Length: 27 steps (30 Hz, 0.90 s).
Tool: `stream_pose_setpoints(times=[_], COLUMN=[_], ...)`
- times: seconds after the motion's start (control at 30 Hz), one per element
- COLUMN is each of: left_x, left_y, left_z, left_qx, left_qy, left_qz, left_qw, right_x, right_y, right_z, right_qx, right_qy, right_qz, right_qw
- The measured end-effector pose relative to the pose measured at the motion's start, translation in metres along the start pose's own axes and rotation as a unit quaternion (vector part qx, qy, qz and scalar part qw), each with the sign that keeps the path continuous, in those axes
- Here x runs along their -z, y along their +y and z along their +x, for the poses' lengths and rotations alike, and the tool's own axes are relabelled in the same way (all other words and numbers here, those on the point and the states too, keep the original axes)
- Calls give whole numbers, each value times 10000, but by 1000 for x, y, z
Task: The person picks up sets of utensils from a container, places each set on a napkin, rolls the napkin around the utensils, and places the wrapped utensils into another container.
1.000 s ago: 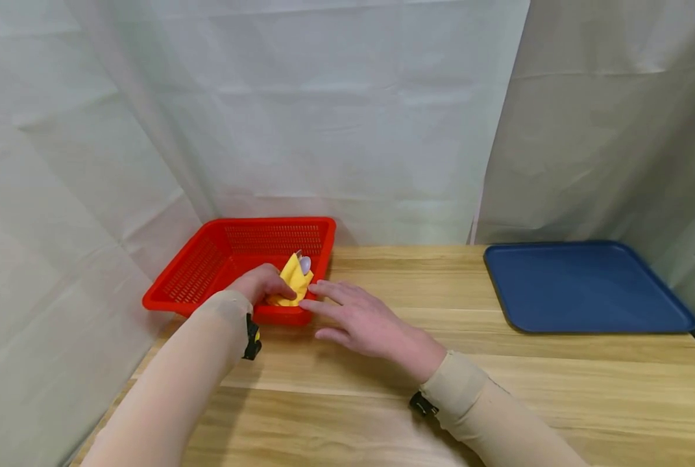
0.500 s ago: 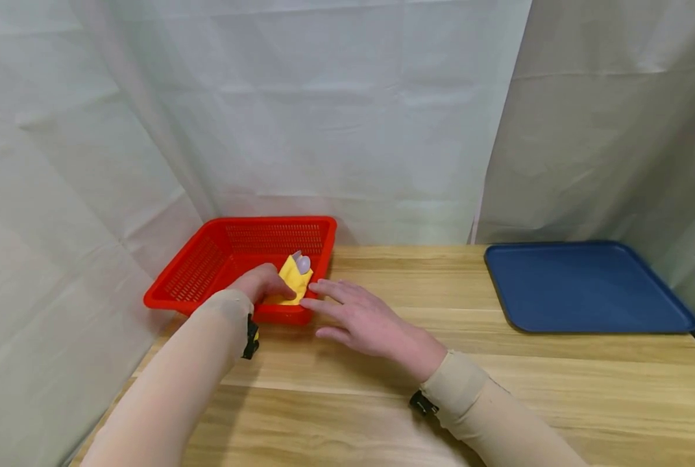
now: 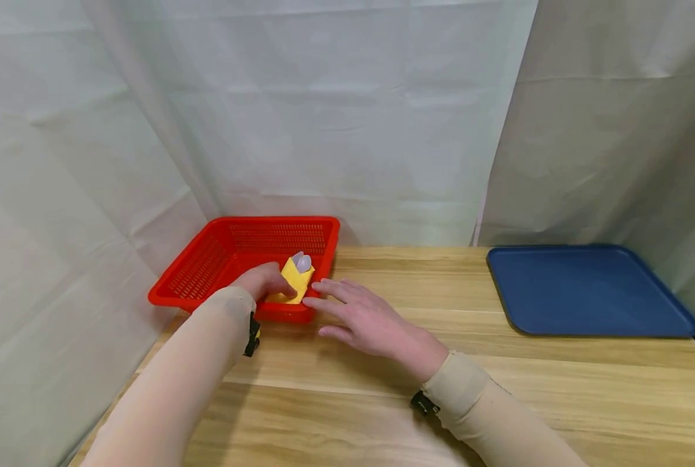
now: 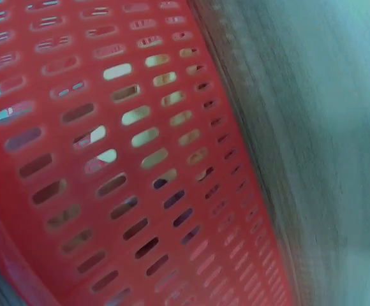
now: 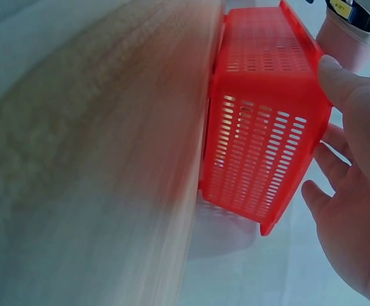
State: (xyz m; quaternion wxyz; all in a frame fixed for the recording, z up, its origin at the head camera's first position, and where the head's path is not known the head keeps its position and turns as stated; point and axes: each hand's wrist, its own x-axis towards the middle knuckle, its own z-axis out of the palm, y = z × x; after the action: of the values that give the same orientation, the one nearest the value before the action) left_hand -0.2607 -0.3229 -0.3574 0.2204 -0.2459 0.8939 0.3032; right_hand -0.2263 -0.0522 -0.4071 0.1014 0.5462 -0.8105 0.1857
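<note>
A red plastic basket (image 3: 172, 299) with slotted walls stands at the left of the table. Inside its near right corner lies a folded yellow napkin (image 3: 296, 277), with the rounded ends of pale clear plastic cutlery (image 3: 303, 261) poking out at the top. My left hand (image 3: 262, 281) reaches over the near rim and holds the napkin by its left side; most of its fingers are hidden. At the basket's right corner, my right hand (image 3: 361, 318) has its fingers spread, with fingertips right at the rim. The right wrist view shows its thumb (image 5: 338, 80) against the rim.
A blue tray (image 3: 592, 292) lies at the right back of the wooden table (image 3: 405, 285). White sheets (image 3: 347, 117) hang behind and to the left, close to the basket.
The napkin has settled slightly and its cutlery ends have tilted a little, showing more clearly. Both hands keep nearly the same place; the whole view has shifted slightly.
</note>
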Motion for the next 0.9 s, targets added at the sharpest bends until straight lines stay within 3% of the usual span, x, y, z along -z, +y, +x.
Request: stream_pose_setpoints(times=[0.1, 0.13, 0.23, 0.33, 0.37, 0.57, 0.9], left_x=[4, 6, 9, 10, 9, 9, 13], left_y=[-6, -13, -17, -12, -6, 4, 5], left_z=[16, 31, 42, 34, 20, -6, -7], left_qx=[48, 23, 7, -78, -75, -249, -240], left_qy=[-59, -77, -136, -109, -100, -73, -112], left_qz=[50, 32, 132, 249, 308, 415, 424], left_qw=[10000, 10000, 9998, 9996, 9994, 9988, 9988], right_x=[0, 0, 0, 0, 0, -1, -1], right_y=[1, 1, 3, 4, 5, 7, 8], right_z=[0, 1, 1, 1, 1, 2, 2], right_qx=[-52, -52, -43, -50, -61, -67, -111], right_qy=[-47, -46, -39, -55, -72, -99, -139], right_qz=[-2, 9, 4, 2, -9, 0, 20], right_qw=[10000, 10000, 10000, 10000, 10000, 9999, 9998])
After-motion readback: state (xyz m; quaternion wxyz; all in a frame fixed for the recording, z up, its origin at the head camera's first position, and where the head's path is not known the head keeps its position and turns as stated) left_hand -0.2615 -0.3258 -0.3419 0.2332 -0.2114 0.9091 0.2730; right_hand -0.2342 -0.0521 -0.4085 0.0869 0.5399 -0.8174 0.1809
